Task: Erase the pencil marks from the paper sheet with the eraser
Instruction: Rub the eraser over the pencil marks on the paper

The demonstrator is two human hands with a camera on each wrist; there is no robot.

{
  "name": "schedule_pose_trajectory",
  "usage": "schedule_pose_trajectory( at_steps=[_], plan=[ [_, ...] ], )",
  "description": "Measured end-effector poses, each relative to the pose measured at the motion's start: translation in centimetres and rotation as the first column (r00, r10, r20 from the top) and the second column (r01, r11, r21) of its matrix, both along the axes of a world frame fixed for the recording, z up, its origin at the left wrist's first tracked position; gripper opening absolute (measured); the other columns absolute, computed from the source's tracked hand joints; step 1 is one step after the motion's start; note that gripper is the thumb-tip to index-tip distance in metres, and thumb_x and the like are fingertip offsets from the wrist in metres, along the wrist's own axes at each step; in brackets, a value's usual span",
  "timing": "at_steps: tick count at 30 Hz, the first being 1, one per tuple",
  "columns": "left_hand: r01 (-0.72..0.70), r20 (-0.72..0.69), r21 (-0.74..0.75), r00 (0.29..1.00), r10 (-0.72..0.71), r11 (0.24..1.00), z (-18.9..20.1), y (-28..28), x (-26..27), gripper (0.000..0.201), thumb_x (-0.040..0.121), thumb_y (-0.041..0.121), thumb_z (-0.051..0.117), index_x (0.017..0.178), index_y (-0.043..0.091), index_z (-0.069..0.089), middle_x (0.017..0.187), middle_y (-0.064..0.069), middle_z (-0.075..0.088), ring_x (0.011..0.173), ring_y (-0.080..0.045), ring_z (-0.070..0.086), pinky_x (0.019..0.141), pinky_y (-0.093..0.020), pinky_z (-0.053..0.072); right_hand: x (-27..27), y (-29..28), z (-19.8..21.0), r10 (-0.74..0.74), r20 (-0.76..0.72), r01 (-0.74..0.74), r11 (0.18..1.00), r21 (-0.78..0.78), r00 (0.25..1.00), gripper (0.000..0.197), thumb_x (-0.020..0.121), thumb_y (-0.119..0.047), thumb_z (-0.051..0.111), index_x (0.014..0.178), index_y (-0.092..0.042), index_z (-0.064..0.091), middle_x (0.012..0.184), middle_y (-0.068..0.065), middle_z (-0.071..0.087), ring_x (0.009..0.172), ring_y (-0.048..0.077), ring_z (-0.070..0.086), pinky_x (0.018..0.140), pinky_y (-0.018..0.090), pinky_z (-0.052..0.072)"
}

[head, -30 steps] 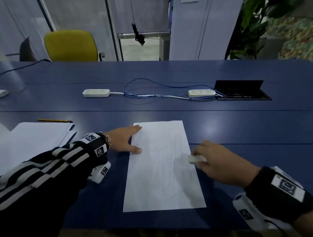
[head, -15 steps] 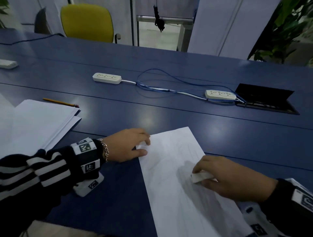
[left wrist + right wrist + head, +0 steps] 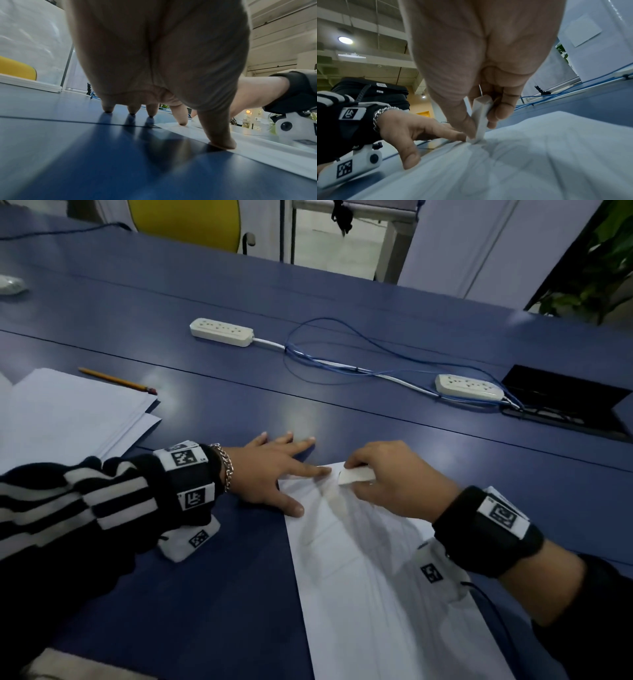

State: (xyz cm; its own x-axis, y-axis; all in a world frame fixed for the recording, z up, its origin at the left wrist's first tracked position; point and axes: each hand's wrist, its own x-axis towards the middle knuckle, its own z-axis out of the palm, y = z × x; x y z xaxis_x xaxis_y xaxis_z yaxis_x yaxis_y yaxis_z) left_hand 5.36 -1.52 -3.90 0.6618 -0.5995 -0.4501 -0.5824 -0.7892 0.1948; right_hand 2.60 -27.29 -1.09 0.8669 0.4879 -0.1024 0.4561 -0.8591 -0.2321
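A white paper sheet (image 3: 370, 583) with faint pencil lines lies on the blue table (image 3: 239, 412). My right hand (image 3: 394, 477) pinches a white eraser (image 3: 356, 475) and holds its end down on the sheet's far left corner; the right wrist view shows the eraser (image 3: 481, 119) upright between thumb and fingers, its tip on the paper (image 3: 539, 155). My left hand (image 3: 274, 474) lies flat with fingers spread, index finger and thumb pressing the sheet's left edge (image 3: 257, 148), the other fingertips (image 3: 132, 111) on the table.
A stack of white sheets (image 3: 58, 416) lies at the left with a yellow pencil (image 3: 116, 380) beside it. Two white power strips (image 3: 222, 332) (image 3: 469, 386) and blue cables (image 3: 359, 364) run across the table's middle. An open black cable box (image 3: 565, 402) sits at right.
The camera tilted and moved closer. My right hand carried the eraser up the sheet to its far left corner. My left hand spread flat, its index finger now reaching onto the paper.
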Motion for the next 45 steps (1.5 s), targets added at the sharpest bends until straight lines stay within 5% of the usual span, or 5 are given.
schedule_pose_trajectory(
  at_steps=[8,28,31,35,45],
  plan=[
    [-0.048,-0.023,0.021,0.999,0.048,0.999,-0.1,0.1,0.5,0.09,0.078,0.087,0.056,0.148,0.074,0.0,0.17,0.003,-0.027,0.156,-0.033,-0.024,0.121,-0.066,-0.012,-1.4,2.0,-0.8,0.087,0.038,-0.086,0.996,-0.03,0.995,0.033,0.081,-0.041,0.073,0.108,-0.022,0.074,0.091,-0.003,0.067,0.088,0.019,0.063,0.07,0.021,0.028],
    [-0.052,-0.003,0.024,0.999,0.052,0.998,0.3,0.0,0.1,0.092,0.078,0.088,0.055,0.15,0.072,0.001,0.172,0.002,-0.022,0.157,-0.035,-0.02,0.122,-0.069,-0.005,-3.3,3.5,-0.5,0.145,0.062,-0.138,0.985,-0.102,0.988,0.019,0.084,-0.037,0.063,0.091,-0.02,0.068,0.088,0.0,0.06,0.085,0.025,0.06,0.072,0.035,0.046],
    [0.004,0.049,0.007,0.999,-0.004,1.0,0.7,-0.1,-0.2,0.087,0.085,0.082,0.051,0.157,0.062,0.006,0.172,0.002,-0.021,0.158,-0.032,-0.014,0.126,-0.061,-0.003,-2.1,1.6,-0.3,0.024,0.092,-0.021,0.999,-0.026,0.995,0.027,0.083,-0.042,0.066,0.099,-0.021,0.072,0.084,-0.004,0.062,0.083,0.022,0.062,0.073,0.032,0.045],
    [0.097,0.151,-0.159,0.986,-0.073,0.983,0.9,0.1,-1.6,0.07,0.099,0.055,0.059,0.161,0.033,0.035,0.17,0.004,0.023,0.153,-0.02,0.027,0.12,-0.03,0.023,-2.5,0.3,-0.9,-0.033,0.088,0.032,0.999,0.014,0.996,0.022,0.082,-0.032,0.07,0.1,-0.02,0.072,0.084,-0.008,0.058,0.082,0.019,0.06,0.073,0.028,0.04],
    [-0.086,0.041,0.01,0.995,0.086,0.996,-0.8,-0.2,-5.4,0.141,0.062,0.103,0.048,0.162,0.031,-0.02,0.169,0.011,-0.028,0.157,-0.025,-0.022,0.124,-0.062,-0.01,-2.1,1.6,-0.4,-0.044,0.086,0.048,0.997,-0.054,0.995,0.027,0.082,-0.036,0.068,0.105,-0.022,0.069,0.088,-0.012,0.051,0.09,0.017,0.057,0.076,0.029,0.04]
  ],
)
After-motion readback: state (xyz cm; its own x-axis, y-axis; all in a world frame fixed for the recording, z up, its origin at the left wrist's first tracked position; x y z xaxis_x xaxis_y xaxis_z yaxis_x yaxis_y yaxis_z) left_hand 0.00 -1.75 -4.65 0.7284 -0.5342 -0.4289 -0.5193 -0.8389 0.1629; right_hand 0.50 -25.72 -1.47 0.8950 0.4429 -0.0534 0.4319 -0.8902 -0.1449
